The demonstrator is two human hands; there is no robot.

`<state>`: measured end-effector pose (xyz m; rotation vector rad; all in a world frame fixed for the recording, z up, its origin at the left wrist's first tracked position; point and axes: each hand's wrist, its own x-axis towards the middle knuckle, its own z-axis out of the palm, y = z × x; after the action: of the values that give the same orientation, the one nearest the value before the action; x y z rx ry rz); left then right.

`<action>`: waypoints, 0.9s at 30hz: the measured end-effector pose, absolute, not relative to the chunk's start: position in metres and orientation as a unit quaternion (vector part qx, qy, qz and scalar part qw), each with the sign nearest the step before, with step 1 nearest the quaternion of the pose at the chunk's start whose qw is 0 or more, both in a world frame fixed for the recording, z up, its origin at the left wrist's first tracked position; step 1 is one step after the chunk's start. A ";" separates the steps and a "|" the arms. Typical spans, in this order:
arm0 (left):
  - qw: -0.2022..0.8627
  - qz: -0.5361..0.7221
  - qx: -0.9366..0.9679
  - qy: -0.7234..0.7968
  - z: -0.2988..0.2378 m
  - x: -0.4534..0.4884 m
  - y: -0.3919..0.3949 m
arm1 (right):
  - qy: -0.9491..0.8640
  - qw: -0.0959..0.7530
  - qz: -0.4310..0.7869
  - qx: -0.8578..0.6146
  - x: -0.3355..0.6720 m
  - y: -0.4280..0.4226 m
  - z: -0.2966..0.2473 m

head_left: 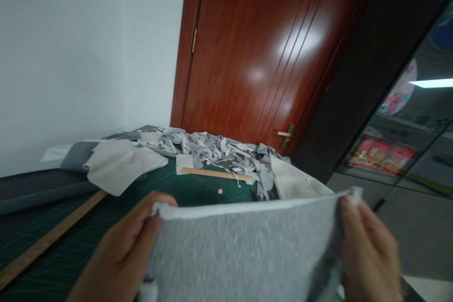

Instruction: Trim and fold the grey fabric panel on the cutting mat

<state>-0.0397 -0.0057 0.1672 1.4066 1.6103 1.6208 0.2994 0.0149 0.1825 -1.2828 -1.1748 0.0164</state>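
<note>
A piece of heather-grey fabric (pixel 244 255) with a white strip along its top edge is stretched between my hands, close to the camera. My left hand (pixel 123 245) pinches its upper left corner between thumb and fingers. At the upper right corner my right hand (pixel 368 245) grips the cloth the same way, slightly blurred. The top edge is held taut and nearly level, while the lower part runs out of the frame.
Behind the fabric lies a green cutting mat (pixel 198 191) with a wooden ruler (pixel 53 240), a shorter wooden stick (pixel 212 173) and a pink disc (pixel 220 191). Grey and white scraps (pixel 219 148) are heaped at the back. White cloth (pixel 120 163) lies left. A brown door (pixel 255 56) stands beyond.
</note>
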 end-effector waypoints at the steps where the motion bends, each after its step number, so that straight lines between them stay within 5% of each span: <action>1: 0.215 0.533 0.563 0.594 0.158 -0.036 0.005 | -0.562 0.596 0.025 -0.573 0.286 0.028 0.181; 4: 0.196 0.379 0.618 0.661 0.116 -0.030 0.035 | -0.696 0.324 0.089 -0.635 0.265 0.070 0.149; 7: 0.187 0.234 0.635 0.712 0.074 -0.031 0.051 | -0.703 0.225 0.116 -0.664 0.266 0.090 0.108; 11: 0.187 0.149 0.649 0.722 0.060 -0.028 0.051 | -0.725 0.215 -0.003 -0.654 0.260 0.065 0.090; 15: 0.185 0.106 0.648 0.731 0.068 -0.023 0.051 | -0.847 0.277 -0.068 -0.449 0.211 0.030 0.061; 17: 0.179 0.084 0.646 0.737 0.070 -0.022 0.051 | -0.865 0.368 -0.107 -0.326 0.179 0.023 0.027; 19: 0.171 0.065 0.644 0.743 0.071 -0.023 0.050 | -0.788 0.466 -0.162 -0.368 0.157 0.021 -0.006; 27: 0.183 0.054 0.618 0.763 0.073 -0.031 0.049 | -0.857 0.244 -0.188 -0.413 0.221 0.037 -0.004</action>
<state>-0.0310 0.0490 0.0730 1.7437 2.1510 0.1528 0.2215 0.0366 -0.0038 -1.1268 -2.3412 -0.5135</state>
